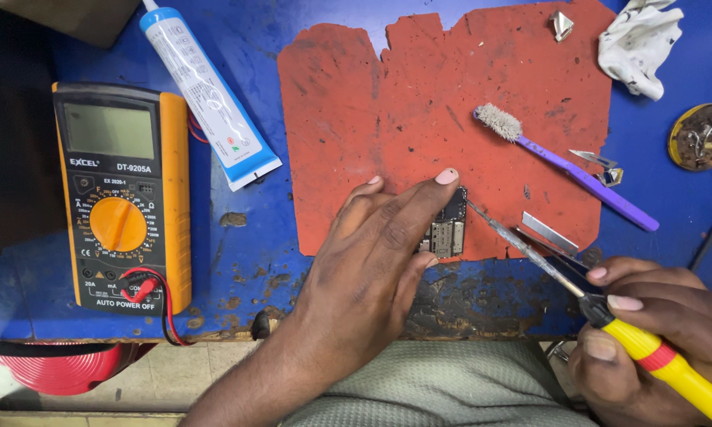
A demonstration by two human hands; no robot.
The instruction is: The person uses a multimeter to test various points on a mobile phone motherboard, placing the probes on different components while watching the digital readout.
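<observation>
Centre frame: left hand (372,261) lies flat, fingers pinning small circuit board (448,225) to red mat (388,111). Lower right: right hand (649,324) closed around yellow-handled soldering iron (562,273), tip at the board's upper edge. Judged: firm pinning and a light, steady tip serve best.

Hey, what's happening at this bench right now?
A person is working on a small circuit board lying on a worn red mat. The left hand presses on the board, while the right hand holds a yellow-handled tool whose metal tip reaches the board's edge. A multimeter sits to the left.
</observation>
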